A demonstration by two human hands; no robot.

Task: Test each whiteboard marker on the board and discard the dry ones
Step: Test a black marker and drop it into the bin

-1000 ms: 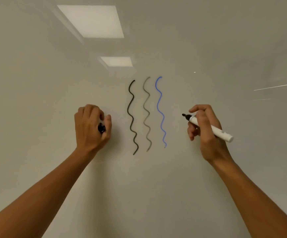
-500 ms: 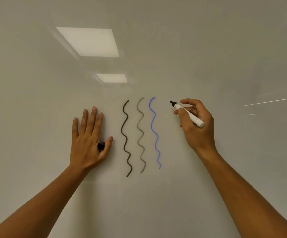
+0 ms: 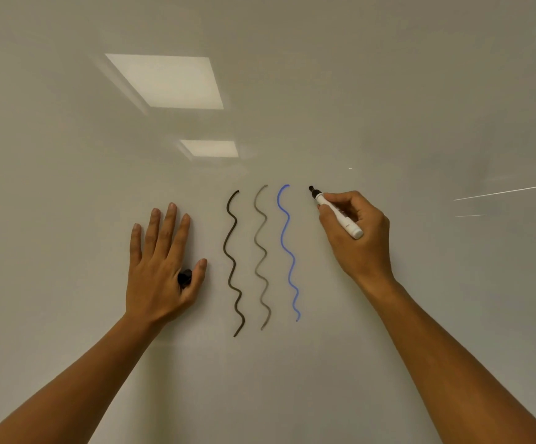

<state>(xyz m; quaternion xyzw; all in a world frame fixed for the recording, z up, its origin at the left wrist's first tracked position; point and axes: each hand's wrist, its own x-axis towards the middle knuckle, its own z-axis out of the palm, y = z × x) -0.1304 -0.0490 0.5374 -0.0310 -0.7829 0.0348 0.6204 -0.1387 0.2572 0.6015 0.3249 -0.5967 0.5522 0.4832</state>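
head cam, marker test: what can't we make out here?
- Black cap: mostly hidden under the left hand, which lies flat on the whiteboard.
- Marker: label print too small; barrel partly covered by the right hand.
- Marker tip: contact with the board unclear.
- Other markers, discard bin: none in view.

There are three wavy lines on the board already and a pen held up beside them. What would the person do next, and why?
Probably draw a fourth wavy line downward. The right hand grips the uncapped white marker with a black tip, its tip at the glossy whiteboard just right of the blue wavy line, level with the lines' tops. The left hand rests flat, pinning a small black cap.
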